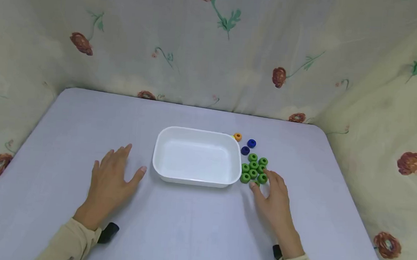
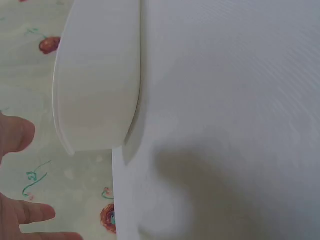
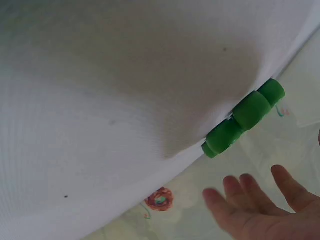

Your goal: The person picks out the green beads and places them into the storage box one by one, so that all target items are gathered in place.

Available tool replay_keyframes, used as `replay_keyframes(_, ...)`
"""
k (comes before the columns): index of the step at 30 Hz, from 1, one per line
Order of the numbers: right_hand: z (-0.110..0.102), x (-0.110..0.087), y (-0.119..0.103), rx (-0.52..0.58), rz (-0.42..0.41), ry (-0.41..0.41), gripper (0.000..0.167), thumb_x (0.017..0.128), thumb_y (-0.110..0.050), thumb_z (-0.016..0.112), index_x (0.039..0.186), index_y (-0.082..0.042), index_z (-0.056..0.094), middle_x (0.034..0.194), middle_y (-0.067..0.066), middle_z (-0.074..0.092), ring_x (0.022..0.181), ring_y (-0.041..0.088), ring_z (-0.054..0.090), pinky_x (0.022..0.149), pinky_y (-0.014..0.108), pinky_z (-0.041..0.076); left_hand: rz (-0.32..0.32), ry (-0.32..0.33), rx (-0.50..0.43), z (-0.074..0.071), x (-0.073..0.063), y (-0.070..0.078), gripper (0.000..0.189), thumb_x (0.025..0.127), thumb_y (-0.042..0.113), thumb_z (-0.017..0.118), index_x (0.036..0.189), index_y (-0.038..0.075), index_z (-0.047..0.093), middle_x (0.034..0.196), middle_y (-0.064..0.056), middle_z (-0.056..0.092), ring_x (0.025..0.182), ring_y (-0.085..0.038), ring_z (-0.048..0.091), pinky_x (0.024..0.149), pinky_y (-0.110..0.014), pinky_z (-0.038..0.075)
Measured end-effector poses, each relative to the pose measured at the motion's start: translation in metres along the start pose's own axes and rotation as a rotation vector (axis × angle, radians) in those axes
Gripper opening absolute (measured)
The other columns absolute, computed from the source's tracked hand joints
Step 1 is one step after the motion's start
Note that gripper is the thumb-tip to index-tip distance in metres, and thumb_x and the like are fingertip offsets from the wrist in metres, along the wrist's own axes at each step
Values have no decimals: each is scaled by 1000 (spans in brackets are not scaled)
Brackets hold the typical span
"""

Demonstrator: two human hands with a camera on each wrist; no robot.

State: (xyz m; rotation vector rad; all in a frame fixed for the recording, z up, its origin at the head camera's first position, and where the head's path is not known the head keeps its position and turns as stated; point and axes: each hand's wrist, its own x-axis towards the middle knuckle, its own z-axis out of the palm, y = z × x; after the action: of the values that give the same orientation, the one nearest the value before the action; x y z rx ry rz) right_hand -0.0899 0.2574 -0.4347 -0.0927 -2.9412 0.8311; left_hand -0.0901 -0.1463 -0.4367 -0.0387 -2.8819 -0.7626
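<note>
A white rectangular tray stands on the table with nothing in it. Beside its right wall lie several green ring-shaped beads in a cluster. My right hand hovers at the near right side of this cluster, thumb and fingers spread apart; the head view leaves contact unclear. In the right wrist view, its fingers appear apart from the green beads. To the left of the tray, my left hand is held with fingers extended and thumb out, holding nothing. Its thumb shows near the tray's side in the left wrist view.
Behind the green beads are two dark blue beads. An orange bead sits at the tray's far right corner, with a yellow piece partly hidden by the rim. Flowered cloth surrounds the white table at the back and sides.
</note>
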Motion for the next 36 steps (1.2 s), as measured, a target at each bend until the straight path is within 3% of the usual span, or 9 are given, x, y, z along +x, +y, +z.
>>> replay_keyframes(5,-3,4,2,182,76,11,55,100,-32,61,147,-5,47,153,23,43,141,41,43,118,63,41,-41,-123,-161,5,8,5,75,99,52,55,156,8,34,152,-25,47,141,-48,41,113,-72,38)
replay_keyframes(9,-5,9,1,364,124,57,49,100,-31,61,142,-6,52,149,16,50,137,34,49,116,53,49,-64,-168,-312,14,19,10,73,101,55,49,158,13,32,154,-17,47,143,-40,42,116,-66,41)
replay_keyframes(11,-5,11,4,449,156,93,45,100,-27,63,139,-6,55,145,12,55,134,29,52,112,36,53,-62,-171,-396,20,25,13,69,102,48,51,157,11,33,153,-17,49,142,-37,45,116,-61,44)
replay_keyframes(14,-4,12,13,516,204,136,40,98,-21,66,133,-5,60,138,10,61,127,23,56,95,9,54,-79,-173,-491,29,29,17,63,102,33,56,156,7,35,150,-17,51,140,-35,49,113,-53,51)
replay_keyframes(16,-3,11,20,512,232,139,37,96,-18,68,130,-4,62,134,10,63,123,21,58,84,-1,49,-98,-173,-532,35,31,20,61,101,25,59,155,6,36,150,-17,52,139,-35,51,110,-50,54)
replay_keyframes(19,-2,11,29,466,266,128,36,95,-16,69,128,-3,64,131,14,65,119,22,58,77,-2,47,-125,-173,-566,40,33,23,60,100,21,60,154,6,38,150,-18,52,136,-36,54,106,-48,57)
replay_keyframes(23,-1,11,41,416,306,108,36,93,-14,70,127,-5,65,130,15,65,118,23,58,74,0,46,-149,-173,-606,42,34,25,59,100,19,61,153,5,39,151,-19,51,133,-37,57,99,-46,62)
replay_keyframes(30,8,17,57,365,295,103,39,90,-11,72,129,-6,65,128,16,68,119,26,62,76,-3,44,-110,-142,-595,42,33,23,58,102,18,58,154,3,38,153,-19,49,134,-37,56,106,-45,58)
replay_keyframes(36,16,24,59,391,284,142,39,87,-14,77,125,-7,69,125,13,71,109,15,61,78,1,44,-140,-150,-653,43,33,21,59,102,20,58,156,9,36,153,-18,48,132,-33,59,82,-27,67)
